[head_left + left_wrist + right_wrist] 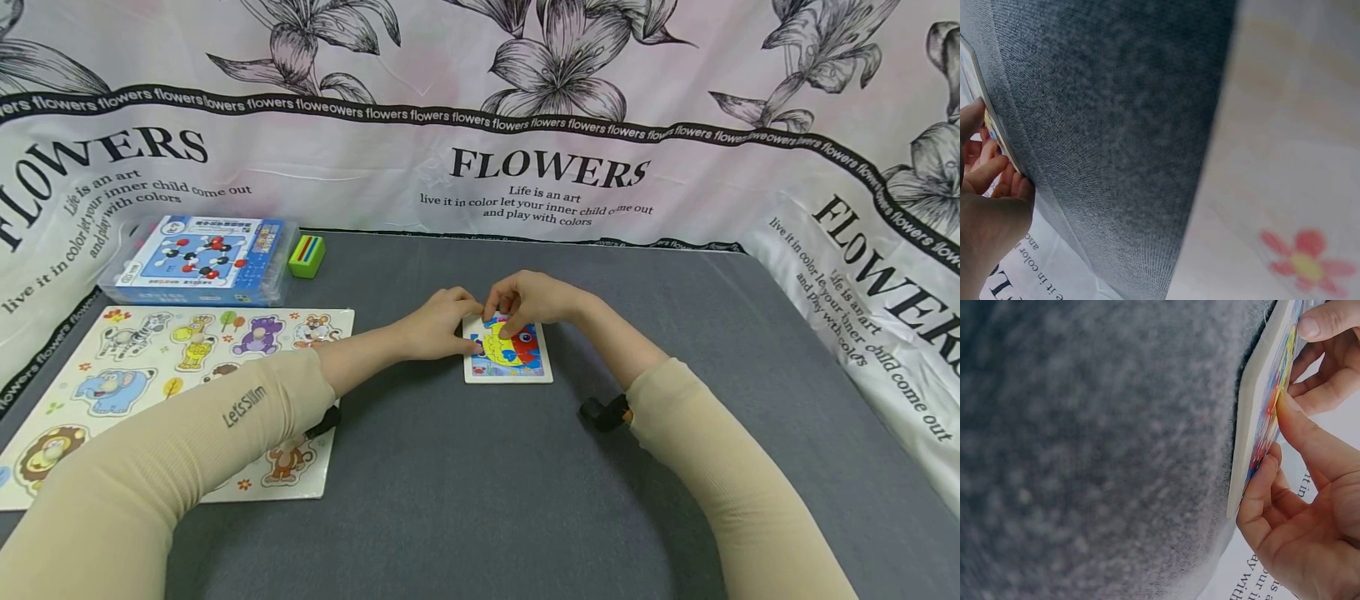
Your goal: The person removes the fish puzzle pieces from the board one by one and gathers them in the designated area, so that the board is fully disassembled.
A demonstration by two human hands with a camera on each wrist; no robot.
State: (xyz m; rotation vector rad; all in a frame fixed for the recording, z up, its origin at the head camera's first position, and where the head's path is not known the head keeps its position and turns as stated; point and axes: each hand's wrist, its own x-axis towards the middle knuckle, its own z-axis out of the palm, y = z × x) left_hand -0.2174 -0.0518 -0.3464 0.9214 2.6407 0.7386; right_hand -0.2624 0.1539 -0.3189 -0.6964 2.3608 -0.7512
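Observation:
A small jigsaw puzzle (pixel 510 371) with a yellow and red fish picture lies flat on the grey tabletop. At its left side, my left hand (pixel 438 325) holds it, thumb on the left edge and fingers at the top left corner. My right hand (pixel 542 298) reaches in from the upper right, thumb on the yellow fish and bent fingers along the top edge. In the right wrist view, that thumb touches the picture side of the puzzle (pixel 1249 425). Whether a loose piece is under the fingers cannot be seen.
A large white animal board (pixel 168 387) lies at the left, partly beneath my left forearm. Behind it sit a blue-and-clear plastic box (pixel 202 258) and a small green block with coloured stripes (pixel 307 256). A flower-print cloth (pixel 360 167) hangs along the back.

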